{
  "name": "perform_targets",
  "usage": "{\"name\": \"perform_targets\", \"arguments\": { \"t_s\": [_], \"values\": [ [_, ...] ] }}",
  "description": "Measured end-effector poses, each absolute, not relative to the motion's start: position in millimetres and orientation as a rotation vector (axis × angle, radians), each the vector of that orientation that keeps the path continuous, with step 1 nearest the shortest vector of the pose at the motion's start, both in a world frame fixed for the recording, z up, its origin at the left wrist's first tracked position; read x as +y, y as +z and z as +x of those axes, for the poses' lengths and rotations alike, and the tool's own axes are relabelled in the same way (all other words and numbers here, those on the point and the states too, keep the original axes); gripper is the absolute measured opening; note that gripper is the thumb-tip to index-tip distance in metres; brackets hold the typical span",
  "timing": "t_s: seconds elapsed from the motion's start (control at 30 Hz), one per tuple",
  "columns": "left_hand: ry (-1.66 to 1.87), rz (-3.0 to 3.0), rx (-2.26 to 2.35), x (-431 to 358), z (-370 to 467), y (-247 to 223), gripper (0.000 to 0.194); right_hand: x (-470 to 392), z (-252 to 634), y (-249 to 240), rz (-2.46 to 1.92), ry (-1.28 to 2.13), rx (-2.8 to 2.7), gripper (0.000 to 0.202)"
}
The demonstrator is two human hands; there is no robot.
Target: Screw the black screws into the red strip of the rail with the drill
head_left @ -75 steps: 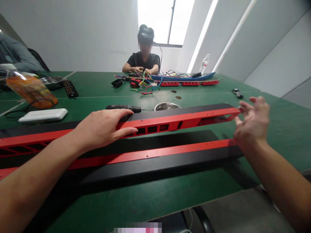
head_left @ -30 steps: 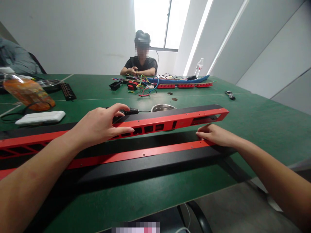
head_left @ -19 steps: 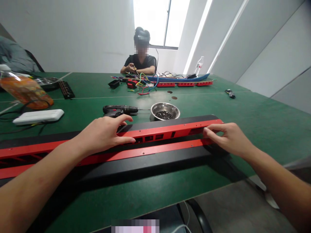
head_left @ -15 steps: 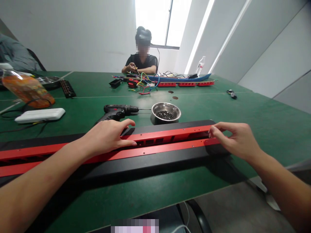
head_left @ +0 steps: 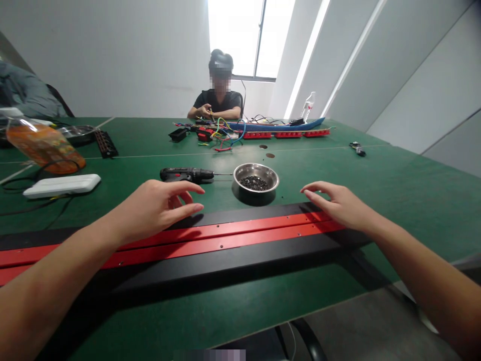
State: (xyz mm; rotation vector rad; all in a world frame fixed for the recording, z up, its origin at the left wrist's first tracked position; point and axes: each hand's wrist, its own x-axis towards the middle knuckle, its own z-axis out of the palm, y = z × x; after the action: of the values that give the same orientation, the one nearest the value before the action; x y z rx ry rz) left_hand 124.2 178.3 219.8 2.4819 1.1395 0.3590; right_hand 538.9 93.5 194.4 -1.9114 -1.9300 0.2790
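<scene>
Two long black bars with red faces [head_left: 240, 240] lie side by side across the near table, their red strips close together. Above their left part is my left hand [head_left: 161, 208], fingers apart and nothing between them. My right hand [head_left: 334, 203] hovers over the right part, thumb and forefinger spread, holding nothing. Just beyond the bars stands a metal bowl [head_left: 256, 195] of small dark screws. A black power drill [head_left: 186, 174] lies left of the bowl, its bit pointing at it and its grip partly behind my left hand.
Across the green table [head_left: 376, 200] sits a person [head_left: 221, 103] behind wires and red socket strips [head_left: 257, 135]. An orange drink bottle [head_left: 45, 145] and a white power strip [head_left: 62, 185] are at the left. Another person's sleeve shows far left.
The gap between the red strips has narrowed, and the far bar has come nearer. Both hands have lifted off the bars and opened, the right one moving slightly left. The view has tilted slightly.
</scene>
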Motion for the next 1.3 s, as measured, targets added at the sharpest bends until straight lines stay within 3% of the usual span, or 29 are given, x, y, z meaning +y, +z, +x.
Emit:
{"name": "perform_targets", "arguments": {
  "t_s": [0.23,0.53,0.77,0.87,1.0,1.13,1.3],
  "values": [
    [0.227,2.599,1.031,171.7,121.8,211.9,0.053,103.5,534.8,180.7,-2.012,0.444,-2.035,0.043],
    [0.019,2.837,0.901,134.9,113.4,180.8,0.084,91.4,517.8,174.1,-1.948,0.232,-2.207,0.045],
    [0.02,2.852,0.914,129.1,117.3,177.6,0.085,47.3,486.4,167.6,-1.625,0.082,-2.489,0.103],
    [0.135,2.847,0.988,134.6,118.2,183.1,0.075,47.5,483.6,161.7,-1.594,0.034,-2.517,0.112],
    [0.574,2.792,1.463,173.7,105.7,202.7,0.068,49.4,486.7,158.0,-1.604,-0.003,-2.484,0.123],
    [0.32,2.538,1.951,235.1,87.6,203.8,0.093,48.2,487.7,157.7,-1.617,-0.023,-2.475,0.126],
    [-0.144,2.281,1.999,274.7,87.1,172.6,0.105,48.8,486.2,157.8,-1.619,-0.038,-2.485,0.124]
  ]
}}
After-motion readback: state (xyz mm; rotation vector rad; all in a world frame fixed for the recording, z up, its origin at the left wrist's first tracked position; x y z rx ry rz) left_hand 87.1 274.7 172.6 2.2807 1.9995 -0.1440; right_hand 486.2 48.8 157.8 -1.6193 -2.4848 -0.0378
